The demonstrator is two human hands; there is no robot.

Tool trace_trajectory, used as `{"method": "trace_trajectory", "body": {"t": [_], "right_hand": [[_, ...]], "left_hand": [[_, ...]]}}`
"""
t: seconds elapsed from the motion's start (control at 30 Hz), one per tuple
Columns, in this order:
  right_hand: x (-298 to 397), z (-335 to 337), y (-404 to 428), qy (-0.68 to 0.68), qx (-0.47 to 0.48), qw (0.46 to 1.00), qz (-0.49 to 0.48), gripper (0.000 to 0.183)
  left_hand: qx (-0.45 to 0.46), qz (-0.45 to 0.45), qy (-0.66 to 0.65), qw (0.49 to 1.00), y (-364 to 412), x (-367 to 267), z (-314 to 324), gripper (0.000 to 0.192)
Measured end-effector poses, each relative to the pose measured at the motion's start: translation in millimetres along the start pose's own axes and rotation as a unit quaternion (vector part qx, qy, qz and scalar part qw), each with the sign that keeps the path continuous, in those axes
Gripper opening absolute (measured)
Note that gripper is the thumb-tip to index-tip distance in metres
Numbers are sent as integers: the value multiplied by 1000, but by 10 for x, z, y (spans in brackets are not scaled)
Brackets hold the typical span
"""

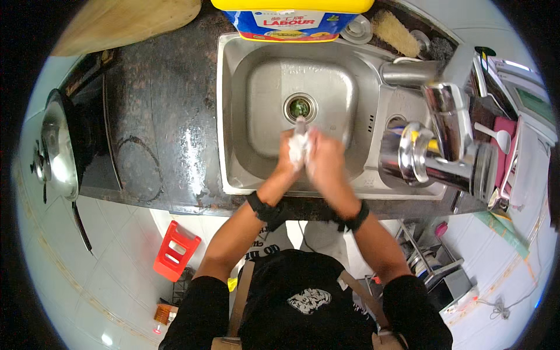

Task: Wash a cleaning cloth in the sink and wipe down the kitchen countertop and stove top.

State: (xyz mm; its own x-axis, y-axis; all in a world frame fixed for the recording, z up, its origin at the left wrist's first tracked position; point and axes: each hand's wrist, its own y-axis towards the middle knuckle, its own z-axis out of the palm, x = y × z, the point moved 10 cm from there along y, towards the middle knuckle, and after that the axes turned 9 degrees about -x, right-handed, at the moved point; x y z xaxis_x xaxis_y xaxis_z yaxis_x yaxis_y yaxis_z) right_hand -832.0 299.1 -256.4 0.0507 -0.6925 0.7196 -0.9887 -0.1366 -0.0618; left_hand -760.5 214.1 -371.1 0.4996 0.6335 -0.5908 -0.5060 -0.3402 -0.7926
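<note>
My left hand (290, 151) and my right hand (326, 157) are pressed together over the front part of a stainless steel sink basin (267, 131). White material that looks like soap foam (299, 146) covers the space between them. A narrow greyish tip (301, 125) sticks out ahead of the fingers, towards the drain (300, 108). Motion blur hides whether it is a fingertip or the end of a held object. Both wrists wear black bands.
Behind the basin stands a yellow-lidded tub of Labour cleaner (293, 22). Shiny metal vessels (446, 122) crowd the right side. To the left are the dark countertop (175, 109) and a wok-like pan (61, 148). A red plastic stool (176, 251) is below, left of me.
</note>
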Motion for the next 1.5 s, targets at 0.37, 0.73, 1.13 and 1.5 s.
{"method": "trace_trajectory", "body": {"t": [0.37, 0.73, 1.13, 1.5], "right_hand": [[181, -30, -75, 84, 1, 996, 7, 45], [-394, -45, 624, 33, 9, 997, 74, 50], [228, -537, 28, 228, 101, 968, 19, 12], [-147, -544, 227, 136, 82, 984, 75, 21]], "left_hand": [[-47, 250, 93, 963, -172, -291, 92, 52], [-8, 218, 130, 967, -479, -651, 472, 52], [172, -216, -94, 956, -657, -247, 308, 81], [206, 77, 161, 962, -761, -760, 457, 34]]}}
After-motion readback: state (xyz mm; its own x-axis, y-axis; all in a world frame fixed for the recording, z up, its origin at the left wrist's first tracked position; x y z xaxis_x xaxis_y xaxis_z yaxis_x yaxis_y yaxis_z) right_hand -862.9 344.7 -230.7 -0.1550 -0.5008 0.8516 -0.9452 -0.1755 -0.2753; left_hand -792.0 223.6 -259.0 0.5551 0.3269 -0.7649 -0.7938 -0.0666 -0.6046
